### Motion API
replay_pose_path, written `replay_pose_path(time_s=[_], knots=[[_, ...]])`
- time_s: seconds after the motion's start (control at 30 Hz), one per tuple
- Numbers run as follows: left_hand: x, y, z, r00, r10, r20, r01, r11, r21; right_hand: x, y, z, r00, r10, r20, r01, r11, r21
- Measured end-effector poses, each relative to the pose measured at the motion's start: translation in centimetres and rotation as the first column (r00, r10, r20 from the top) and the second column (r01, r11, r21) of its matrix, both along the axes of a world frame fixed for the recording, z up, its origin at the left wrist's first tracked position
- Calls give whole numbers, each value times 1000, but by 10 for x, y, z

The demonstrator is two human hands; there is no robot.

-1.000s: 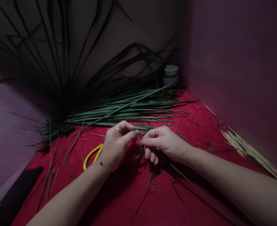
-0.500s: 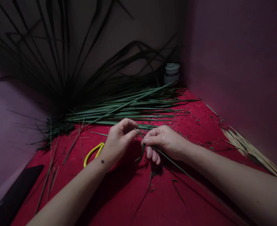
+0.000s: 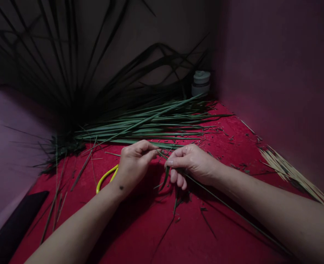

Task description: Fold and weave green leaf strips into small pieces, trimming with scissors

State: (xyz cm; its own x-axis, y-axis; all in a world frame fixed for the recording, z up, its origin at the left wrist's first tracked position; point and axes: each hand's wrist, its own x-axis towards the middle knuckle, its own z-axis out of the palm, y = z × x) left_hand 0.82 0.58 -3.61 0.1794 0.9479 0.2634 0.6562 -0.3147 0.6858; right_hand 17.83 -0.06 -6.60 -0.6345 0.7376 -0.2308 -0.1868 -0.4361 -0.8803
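A long, thin green leaf strip (image 3: 213, 194) runs between my hands and trails off to the lower right beneath my right forearm. My left hand (image 3: 136, 161) pinches its tip between thumb and forefinger. Close by, my right hand (image 3: 193, 163) grips the strip with thumb and forefinger, the other fingers curled below. A dark piece of leaf (image 3: 165, 178) hangs down from the right fingertips. Partly hidden behind my left wrist is a yellow loop handle (image 3: 104, 178); the rest of that tool cannot be seen.
Green leaf strips (image 3: 148, 123) lie in a pile beyond my hands, below a dark fan of palm leaves (image 3: 76, 73). A lidded white container (image 3: 201, 83) stands in the back corner. Pale thin sticks (image 3: 294, 172) rest by the right wall. Scraps litter the red surface (image 3: 140, 234).
My left hand has drawn slightly left, away from the right hand, still pinching the strip's tip. The right hand has hardly moved. The view has shifted a little.
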Motion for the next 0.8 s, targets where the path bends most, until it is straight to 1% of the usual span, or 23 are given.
replay_pose_path(time_s=[0.03, 0.07, 0.13, 0.2, 0.27, 0.3, 0.33, 0.37, 0.43, 0.47, 0.5, 0.53, 0.63, 0.8], knots=[[1, 0, 1, 997, 35, 64, -28, 994, -109, 0, 0, 0, 1000, -7, 1, 7, 1000, 7], [3, 0, 2, 989, 67, 129, -38, 976, -216, 0, 0, 1, 1000, -15, 5, 15, 1000, 13], [5, 0, 4, 960, 117, 253, -14, 927, -376, 1, 1, 2, 1000, -24, 10, 24, 999, 25], [6, 0, 5, 926, 155, 344, 13, 898, -439, 2, 1, 2, 1000, -25, 11, 25, 999, 29], [4, 2, 6, 899, 170, 403, 34, 891, -453, 3, 2, 2, 1000, -21, 10, 21, 999, 29], [2, 3, 6, 882, 173, 439, 58, 883, -466, 3, 2, 2, 1000, -23, 12, 23, 999, 33], [0, 4, 5, 858, 173, 483, 104, 863, -494, 3, 2, 2, 999, -28, 19, 28, 999, 38], [-3, 6, 4, 827, 172, 535, 170, 831, -530, 3, 2, 2, 999, -37, 30, 35, 998, 45], [-6, 7, 2, 758, 186, 625, 308, 742, -595, 2, 1, 3, 996, -64, 68, 59, 996, 65], [-6, 7, 1, 735, 199, 648, 352, 705, -615, 1, 0, 4, 992, -77, 97, 70, 995, 73], [-6, 6, 0, 725, 210, 656, 373, 681, -630, 0, -1, 5, 988, -86, 129, 76, 994, 83], [-4, 5, -1, 725, 217, 653, 374, 672, -639, -1, -2, 5, 983, -92, 161, 77, 993, 92], [2, -1, -2, 741, 228, 632, 333, 692, -640, -4, -5, 6, 972, -89, 217, 69, 992, 102], [8, -3, -4, 733, 242, 636, 302, 721, -623, -6, -6, 7, 972, -79, 219, 61, 994, 86]])
